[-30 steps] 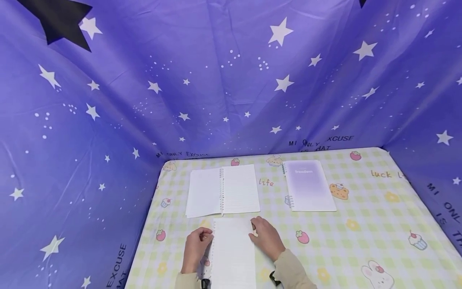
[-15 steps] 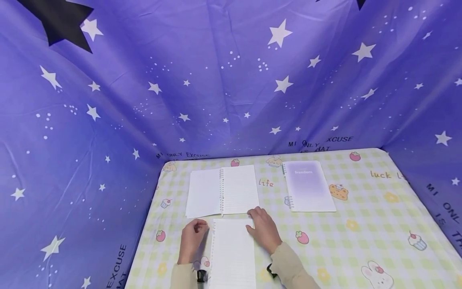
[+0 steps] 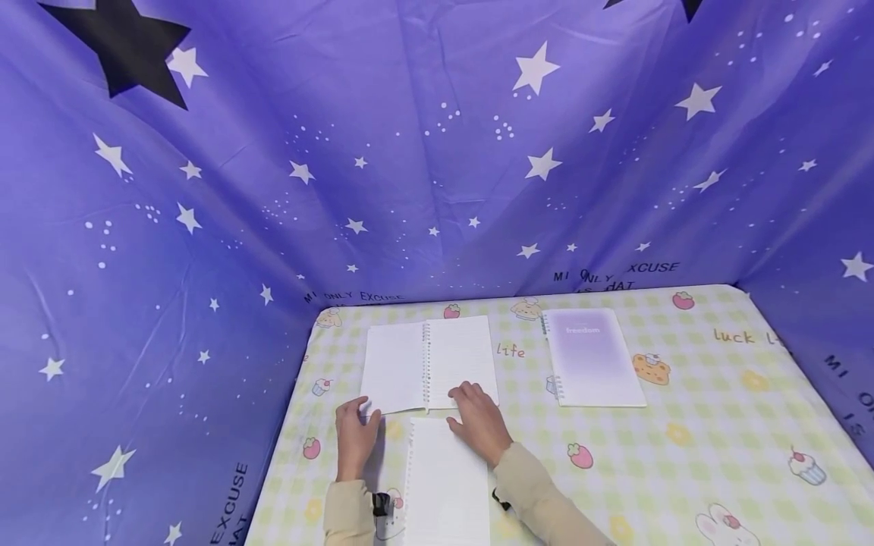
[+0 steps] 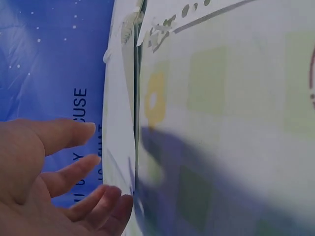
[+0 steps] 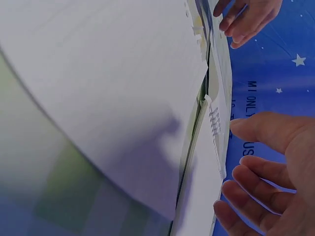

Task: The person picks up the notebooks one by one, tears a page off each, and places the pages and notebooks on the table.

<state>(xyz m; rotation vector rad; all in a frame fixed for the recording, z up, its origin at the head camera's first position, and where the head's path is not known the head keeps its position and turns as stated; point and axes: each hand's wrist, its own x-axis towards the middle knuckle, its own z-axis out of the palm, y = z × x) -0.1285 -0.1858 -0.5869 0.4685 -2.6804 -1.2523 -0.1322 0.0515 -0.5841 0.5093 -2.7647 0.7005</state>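
Note:
An open spiral notebook (image 3: 461, 364) with lined pages lies flat near the back of the table. In front of it is a loose lined sheet (image 3: 447, 485) with a ragged, punched left edge. My left hand (image 3: 356, 440) is at the near left corner of the notebook, its fingers spread and slightly bent in the left wrist view. Over the near right part of the notebook, my right hand (image 3: 480, 425) hovers with loosely bent fingers (image 5: 253, 194) and holds nothing. The sheet's far edge lies just below the right thumb in the head view.
A closed purple spiral notebook (image 3: 594, 360) marked "freedom" lies at the back right. A checked cloth (image 3: 690, 470) with cartoon prints covers the table. Purple star-patterned curtains (image 3: 437, 152) hang behind and at both sides.
Both hands have moved away from the loose sheet toward the open notebook. The left hand's fingers have spread from a closer bunch. The sheet and both notebooks stay where they were.

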